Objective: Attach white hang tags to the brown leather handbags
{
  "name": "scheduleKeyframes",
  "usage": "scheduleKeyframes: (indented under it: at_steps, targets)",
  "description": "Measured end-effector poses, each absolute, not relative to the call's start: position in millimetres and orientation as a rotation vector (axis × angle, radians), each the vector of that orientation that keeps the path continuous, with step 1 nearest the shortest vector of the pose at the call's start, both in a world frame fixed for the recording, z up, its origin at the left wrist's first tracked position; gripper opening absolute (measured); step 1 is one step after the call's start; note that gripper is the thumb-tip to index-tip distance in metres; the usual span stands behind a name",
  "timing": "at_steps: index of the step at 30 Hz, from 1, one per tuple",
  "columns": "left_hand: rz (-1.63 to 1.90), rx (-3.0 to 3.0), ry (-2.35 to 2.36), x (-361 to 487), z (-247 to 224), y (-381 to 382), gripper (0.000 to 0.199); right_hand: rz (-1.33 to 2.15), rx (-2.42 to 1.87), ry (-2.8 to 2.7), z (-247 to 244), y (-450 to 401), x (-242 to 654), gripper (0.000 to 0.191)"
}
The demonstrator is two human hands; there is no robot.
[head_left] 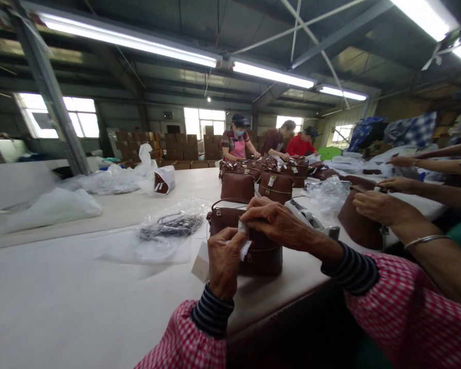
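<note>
Right in front of me a brown handbag (265, 259) stands upright on the white table, its thin handle raised. Both my hands meet before its upper front, pinching a small piece of white paper (245, 249). My left hand (226, 259) is closed on it from below, thumb and fingers together. From the upper right my right hand (271, 220) reaches over, its fingertips closed on the same white piece. The fingers partly hide the paper and the bag's front. A white card (201, 262) hangs or leans at the bag's left side; which, I cannot tell.
Several more brown handbags (237, 184) stand behind. Left of mine lies a clear plastic bag of dark straps or chains (172, 225). Crumpled plastic (328, 195) lies to the right, where a co-worker's hands (380, 207) handle another brown bag (359, 218). Other people work across the table (72, 287).
</note>
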State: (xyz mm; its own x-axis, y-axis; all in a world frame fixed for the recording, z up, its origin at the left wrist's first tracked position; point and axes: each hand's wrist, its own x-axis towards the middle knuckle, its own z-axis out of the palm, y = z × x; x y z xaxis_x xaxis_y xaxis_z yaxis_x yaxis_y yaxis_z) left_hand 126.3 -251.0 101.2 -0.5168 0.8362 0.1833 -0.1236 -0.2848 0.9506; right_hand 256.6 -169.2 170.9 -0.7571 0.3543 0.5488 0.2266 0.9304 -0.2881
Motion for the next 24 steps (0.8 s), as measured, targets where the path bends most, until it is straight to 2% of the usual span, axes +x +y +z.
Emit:
scheduleKeyframes:
  at_steps: [8, 21, 24]
  targets:
    - [1.835, 0.879, 1.252, 129, 103, -247, 0.027, 0.207, -0.438, -2.461, 162, -168, 255, 0.028]
    - [1.754, 0.864, 1.261, 118, 98, -245, 0.05, 0.053, -0.53, -2.477, 159, -166, 253, 0.023]
    - [1.753, 0.897, 1.27, 119, 99, -247, 0.048, 0.05, -0.528, -2.472, 157, -167, 252, 0.023]
